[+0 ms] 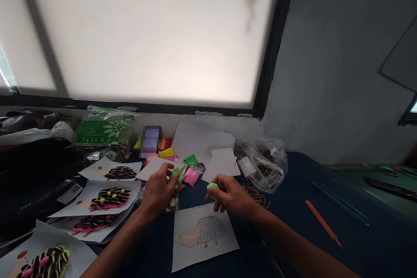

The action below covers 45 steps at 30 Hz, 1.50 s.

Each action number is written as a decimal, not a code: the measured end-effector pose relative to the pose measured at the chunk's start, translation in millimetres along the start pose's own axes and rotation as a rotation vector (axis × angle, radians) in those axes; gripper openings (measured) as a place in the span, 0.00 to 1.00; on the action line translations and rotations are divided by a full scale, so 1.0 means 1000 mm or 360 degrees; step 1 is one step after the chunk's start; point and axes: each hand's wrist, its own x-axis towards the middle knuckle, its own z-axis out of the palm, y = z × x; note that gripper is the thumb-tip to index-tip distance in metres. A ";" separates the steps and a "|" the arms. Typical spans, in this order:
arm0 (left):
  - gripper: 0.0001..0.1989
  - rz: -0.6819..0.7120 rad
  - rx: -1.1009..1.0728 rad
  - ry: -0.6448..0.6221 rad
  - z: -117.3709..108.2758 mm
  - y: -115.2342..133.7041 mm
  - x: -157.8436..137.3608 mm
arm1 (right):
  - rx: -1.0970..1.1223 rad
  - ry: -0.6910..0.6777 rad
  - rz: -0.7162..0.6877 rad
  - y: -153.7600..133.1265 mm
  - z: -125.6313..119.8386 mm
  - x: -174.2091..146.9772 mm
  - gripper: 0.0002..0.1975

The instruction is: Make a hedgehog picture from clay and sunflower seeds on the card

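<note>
My right hand [228, 195] pinches a lump of light green modelling clay [213, 186] just above a white sheet. On that sheet [185, 263] is a hedgehog drawing [210, 229], its head covered in beige clay and its body filled with pen marks. My left hand [160, 189], fingers closed, grips a clear packet with green in it [178, 173]. Around it lie a pink clay packet [190, 177], a dark green packet [191, 160] and a yellow packet [166, 153].
Finished hedgehog pictures with sunflower seeds [112, 200] lie at left. A green seed bag [104, 128] stands behind them. Blank paper [202, 139] and a plastic bag of seeds [265, 165] are at the back. An orange clay tool [322, 222] and tweezers [340, 203] lie at right.
</note>
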 end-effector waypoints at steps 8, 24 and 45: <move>0.13 0.0370 -0.0154 0.0126 0.000 0.027 -0.004 | -0.0043 -0.0037 -0.0089 0.002 0.001 0.001 0.18; 0.23 -0.0161 -0.1441 -0.1274 0.003 0.036 -0.015 | -0.0201 0.0226 -0.0354 0.007 0.020 -0.020 0.05; 0.18 0.0016 -0.1483 -0.1559 -0.004 0.042 -0.018 | -0.0478 0.0418 -0.0542 0.014 0.027 -0.039 0.03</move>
